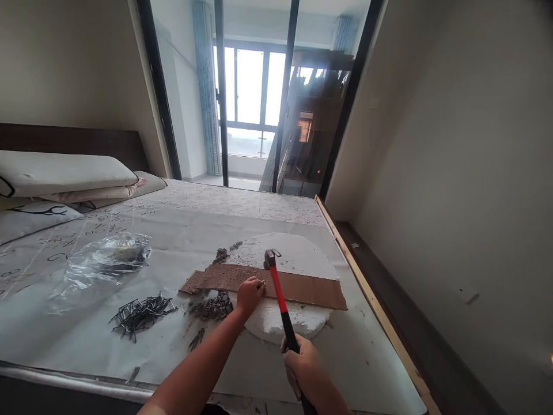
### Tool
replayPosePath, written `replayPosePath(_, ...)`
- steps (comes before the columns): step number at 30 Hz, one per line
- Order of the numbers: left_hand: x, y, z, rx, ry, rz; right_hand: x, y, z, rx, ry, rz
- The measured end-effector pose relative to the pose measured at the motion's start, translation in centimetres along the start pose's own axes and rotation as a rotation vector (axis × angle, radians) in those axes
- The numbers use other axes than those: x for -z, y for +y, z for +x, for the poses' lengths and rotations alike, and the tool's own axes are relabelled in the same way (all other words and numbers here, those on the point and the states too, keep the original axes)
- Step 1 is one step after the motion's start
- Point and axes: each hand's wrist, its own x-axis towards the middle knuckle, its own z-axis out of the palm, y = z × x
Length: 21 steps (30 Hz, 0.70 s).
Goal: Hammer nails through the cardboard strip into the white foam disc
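Observation:
My right hand [305, 366] is closed around the black grip of a claw hammer [280, 294] with a red section on its shaft. The hammer's metal head is over a strip of brown cardboard [311, 288], right of my left hand [250, 294]. My left hand rests on the strip, thumb and finger pinched together. A tiny pale bit shows at the fingertips, too small to name. Rows of small holes dot the left part of the cardboard. Beneath it lies a round white foam board [298, 253], its surface chipped.
Left of the foam lie grey crumbly lumps [216, 305], a heap of nails [140, 314] and a clear plastic bag [112, 259] with dark contents. A wooden strip [371, 294] edges the bed on the right. Pillows [64, 173] are stacked at the far left.

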Motion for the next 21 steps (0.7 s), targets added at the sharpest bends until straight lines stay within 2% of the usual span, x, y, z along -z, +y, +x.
replayPosePath(2, 0.0, -0.1, 0.0, -0.012, 0.002, -0.017, 0.1, 0.0, 0.1, 0.009, 0.002, 0.012)
replayPosePath(7, 0.0, 0.0, 0.1, -0.02, 0.004, 0.01, 0.2, 0.2, 0.3, -0.079, -0.031, -0.02)
replayPosePath(12, 0.3, 0.0, -0.1, -0.035, 0.041, -0.118, 0.1, 0.2, 0.4, 0.006, 0.013, -0.016)
replayPosePath(16, 1.1, -0.1, 0.2, 0.068, 0.115, -0.294, 0.1, 0.2, 0.6, -0.126, -0.033, -0.053)
replayPosePath(18, 1.5, 0.0, 0.5, 0.145, 0.112, -0.332, 0.1, 0.2, 0.7, -0.174, -0.056, -0.055)
replayPosePath(21, 2.3, 0.5, 1.0, 0.177, 0.035, -0.364, 0.0, 0.3, 0.7, -0.097, -0.035, -0.029)
